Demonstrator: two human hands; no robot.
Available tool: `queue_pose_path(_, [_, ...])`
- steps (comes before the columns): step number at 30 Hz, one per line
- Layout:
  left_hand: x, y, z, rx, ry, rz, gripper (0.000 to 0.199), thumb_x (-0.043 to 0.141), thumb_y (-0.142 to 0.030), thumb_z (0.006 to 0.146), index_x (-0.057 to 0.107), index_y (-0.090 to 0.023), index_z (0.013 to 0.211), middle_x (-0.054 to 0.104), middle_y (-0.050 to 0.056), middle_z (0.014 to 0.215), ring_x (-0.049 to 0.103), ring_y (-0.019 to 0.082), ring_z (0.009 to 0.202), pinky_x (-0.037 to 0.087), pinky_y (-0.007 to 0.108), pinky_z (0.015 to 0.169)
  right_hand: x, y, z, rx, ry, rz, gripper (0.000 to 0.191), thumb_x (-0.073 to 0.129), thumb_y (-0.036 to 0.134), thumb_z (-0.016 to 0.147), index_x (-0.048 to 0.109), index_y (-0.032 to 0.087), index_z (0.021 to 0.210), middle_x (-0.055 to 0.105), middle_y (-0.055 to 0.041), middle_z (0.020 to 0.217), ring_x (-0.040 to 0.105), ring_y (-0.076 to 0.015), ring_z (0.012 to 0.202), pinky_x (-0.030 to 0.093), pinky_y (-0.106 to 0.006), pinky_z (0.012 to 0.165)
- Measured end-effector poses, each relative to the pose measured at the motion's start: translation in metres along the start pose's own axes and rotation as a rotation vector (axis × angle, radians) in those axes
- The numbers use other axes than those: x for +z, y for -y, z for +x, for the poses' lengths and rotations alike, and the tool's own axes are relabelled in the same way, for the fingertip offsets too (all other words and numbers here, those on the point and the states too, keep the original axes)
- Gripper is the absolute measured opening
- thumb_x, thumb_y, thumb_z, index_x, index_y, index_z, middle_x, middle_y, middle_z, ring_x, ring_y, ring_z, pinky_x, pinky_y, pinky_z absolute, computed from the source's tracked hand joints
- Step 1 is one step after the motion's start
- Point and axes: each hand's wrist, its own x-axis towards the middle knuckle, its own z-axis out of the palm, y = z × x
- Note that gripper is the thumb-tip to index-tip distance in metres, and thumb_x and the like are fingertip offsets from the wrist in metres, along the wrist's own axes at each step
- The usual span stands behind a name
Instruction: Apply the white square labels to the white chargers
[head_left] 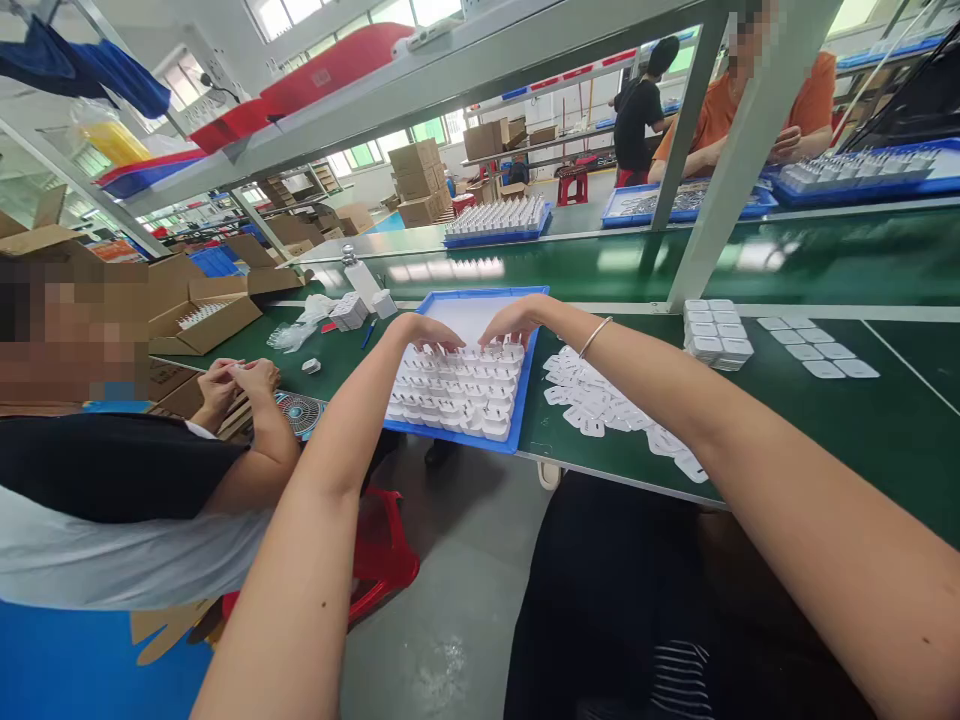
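A blue tray point(527, 392) on the green bench holds rows of white plastic parts point(461, 385) with metal pins pointing up. Both my arms reach over it. At the back left of the rows is my left hand point(427, 330), its fingers bent down behind the last row. My right hand point(511, 322) curls down at the back right corner of the same rows. Fingertips of both hands are partly hidden among the parts, so their grip is unclear. White lining shows at the tray's far end, beyond the hands.
Loose white plates point(600, 392) lie right of the tray, with stacked white pieces point(718, 335) and flat white squares point(814, 347) farther right. A co-worker point(247, 385) sits at the left, near a small fan point(300, 413). A metal post point(739, 160) rises behind the bench.
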Motion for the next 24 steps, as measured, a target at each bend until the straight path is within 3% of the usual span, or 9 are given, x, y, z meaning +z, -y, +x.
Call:
queue_pose_path(3, [-0.003,-0.002,-0.004,-0.049,0.05,-0.006,0.074,0.062,-0.065,0.071,0.066,-0.018,0.128,0.059,0.018,0.141,0.054,0.038,0.13,0.047,0.041,0.101,0.004,-0.001,0.002,-0.001,-0.049,-0.018,0.065,0.058,0.062,0.089,0.062,0.013,0.131,0.06,-0.02,0.134,0.066,-0.0307,0.11,0.058,-0.037,0.085])
queue_pose_path(9, [-0.002,-0.002,-0.01,-0.056,0.035,-0.027,0.074,0.055,-0.065,0.077,0.063,-0.017,0.133,0.059,0.016,0.142,0.051,0.034,0.135,0.047,0.033,0.101,0.009,-0.006,0.003,-0.016,-0.113,-0.052,0.073,0.05,0.068,0.091,0.059,0.01,0.134,0.055,-0.0213,0.142,0.063,-0.0324,0.117,0.057,-0.038,0.089])
queue_pose_path(14, [-0.004,-0.001,-0.008,-0.039,0.033,-0.067,0.065,0.058,-0.061,0.077,0.068,-0.018,0.126,0.056,0.016,0.146,0.054,0.034,0.132,0.049,0.036,0.099,0.012,-0.002,-0.004,-0.012,-0.11,-0.054,0.077,0.047,0.064,0.094,0.051,0.006,0.143,0.049,-0.0236,0.149,0.055,-0.035,0.129,0.056,-0.038,0.092])
queue_pose_path(20, [0.002,-0.012,-0.008,0.117,-0.134,-0.156,0.066,0.048,-0.061,0.085,0.066,-0.013,0.127,0.062,0.018,0.138,0.059,0.031,0.125,0.042,0.037,0.106,0.02,-0.006,-0.044,-0.118,-0.241,-0.016,0.071,0.036,0.058,0.1,0.04,0.011,0.152,0.038,-0.0161,0.159,0.044,-0.0334,0.14,0.049,-0.038,0.104])
queue_pose_path(22, [0.008,-0.023,-0.009,0.221,-0.194,-0.206,0.069,0.037,-0.062,0.09,0.059,-0.016,0.136,0.059,0.014,0.143,0.058,0.028,0.128,0.042,0.033,0.106,0.021,-0.017,-0.065,-0.174,-0.323,-0.003,0.068,0.036,0.058,0.1,0.043,0.013,0.151,0.037,-0.0126,0.16,0.039,-0.0328,0.144,0.041,-0.039,0.112])
queue_pose_path(24, [0.013,-0.037,-0.01,0.3,-0.21,-0.247,0.071,0.028,-0.063,0.092,0.056,-0.018,0.14,0.057,0.011,0.145,0.057,0.026,0.129,0.044,0.032,0.105,0.024,-0.035,-0.091,-0.212,-0.376,0.017,0.066,0.035,0.06,0.1,0.047,0.016,0.147,0.046,-0.0124,0.155,0.045,-0.0325,0.14,0.042,-0.04,0.111])
